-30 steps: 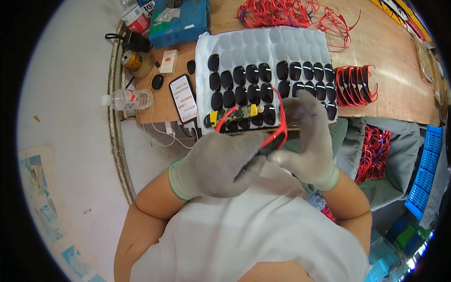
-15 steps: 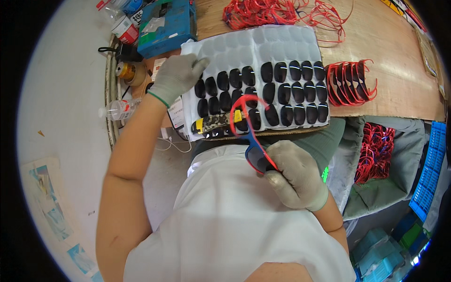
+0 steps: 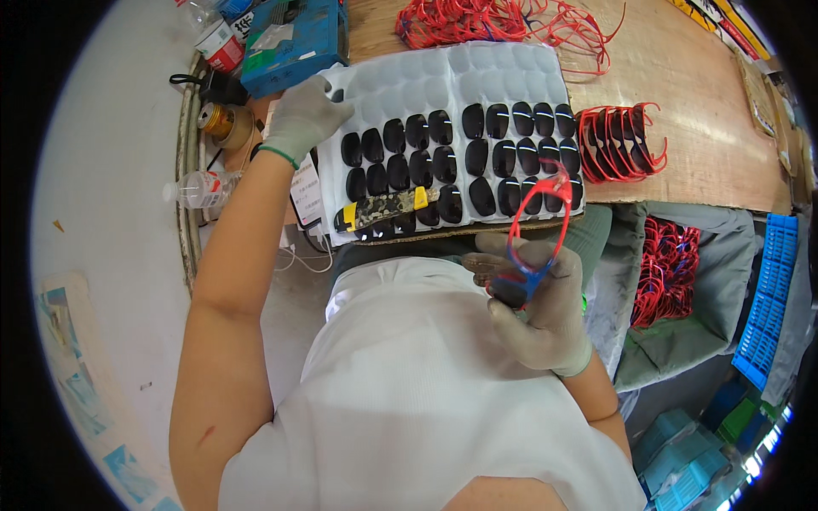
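My right hand (image 3: 550, 315), in a grey glove, grips a pair of red and blue sunglasses (image 3: 534, 277) in front of my body. One dark lens shows in them near my thumb, and the red part stands up above my fingers. My left hand (image 3: 305, 117), also gloved, is at the left edge of the white lens tray (image 3: 400, 85). Between its thumb and fingers sits a dark lens (image 3: 338, 95). Rows of dark lenses (image 3: 397, 170) fill the tray's nearer part. A camouflage-patterned strip with yellow bands (image 3: 383, 209) lies across the front lenses.
Red frames (image 3: 464, 21) are heaped behind the tray, and a stack of sunglasses (image 3: 620, 143) stands right of it. More fill a grey-lined bin (image 3: 665, 272). At left are a blue box (image 3: 294, 47), a can (image 3: 216, 121) and a plastic bottle (image 3: 203, 189).
My right hand has turned the sunglasses and shifted slightly right, with its fingers now spread around them. My left hand has moved slightly up and left, showing a dark lens at its fingertips.
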The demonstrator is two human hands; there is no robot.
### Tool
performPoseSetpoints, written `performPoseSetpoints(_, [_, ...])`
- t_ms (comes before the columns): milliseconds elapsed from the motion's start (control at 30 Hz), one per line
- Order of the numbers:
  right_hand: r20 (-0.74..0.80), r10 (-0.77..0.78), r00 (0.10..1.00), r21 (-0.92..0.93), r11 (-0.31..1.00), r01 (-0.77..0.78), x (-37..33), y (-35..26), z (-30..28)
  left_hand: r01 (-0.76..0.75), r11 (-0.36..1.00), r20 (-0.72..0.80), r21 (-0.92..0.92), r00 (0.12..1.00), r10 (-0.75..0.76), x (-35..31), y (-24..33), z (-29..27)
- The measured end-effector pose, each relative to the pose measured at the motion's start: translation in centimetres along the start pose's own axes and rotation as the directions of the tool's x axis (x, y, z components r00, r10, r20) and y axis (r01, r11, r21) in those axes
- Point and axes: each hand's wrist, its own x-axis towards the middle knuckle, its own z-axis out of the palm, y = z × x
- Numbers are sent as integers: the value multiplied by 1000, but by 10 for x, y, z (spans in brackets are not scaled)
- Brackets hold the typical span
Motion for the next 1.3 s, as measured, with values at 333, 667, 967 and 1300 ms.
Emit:
performPoseSetpoints(333, [12,-53,998,-463,885,53,22,-1,36,213,138,251,-967,876,412,-153,67,-25])
performPoseSetpoints(667, [10,131,991,-318,940,-121,18,-9,46,548,-264,362,-794,774,519,-176,50,3])
performPoseSetpoints(967, [173,97,980,-424,905,-14,15,-15,42,523,-256,304,-813,757,578,-184,44,10])
performPoseSetpoints(1300, [223,-379,898,-682,598,422,14,-11,36,284,2,266,-959,897,354,-202,75,-14])
